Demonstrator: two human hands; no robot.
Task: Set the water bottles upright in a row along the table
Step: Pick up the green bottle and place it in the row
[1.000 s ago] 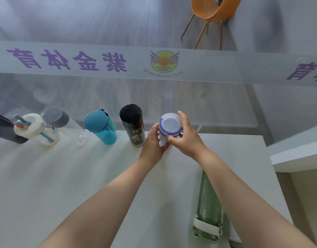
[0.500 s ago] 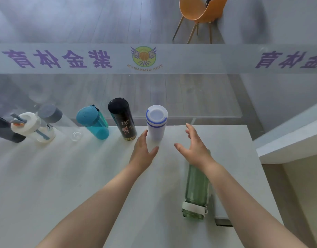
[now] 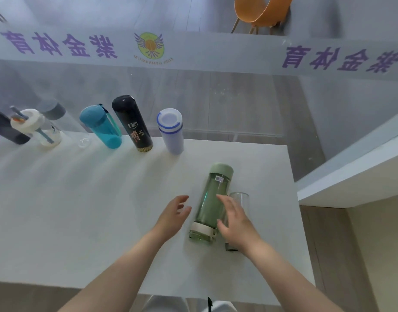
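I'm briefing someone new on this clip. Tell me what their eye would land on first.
First, the green bottle lying on its side near the white table's right edge, with the left hand and right hand open on either side of it. Then the upright row along the far edge: white bottle, black bottle, teal bottle.

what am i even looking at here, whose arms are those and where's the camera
The camera is worn on a person's head and looks down, so the two bare arms are that person's own. On the white table upright bottles stand in a row at the far edge, ending with a black bottle and a white bottle. A green bottle lies on its side beside a clear bottle. The left hand and right hand flank the green one, open, holding nothing.
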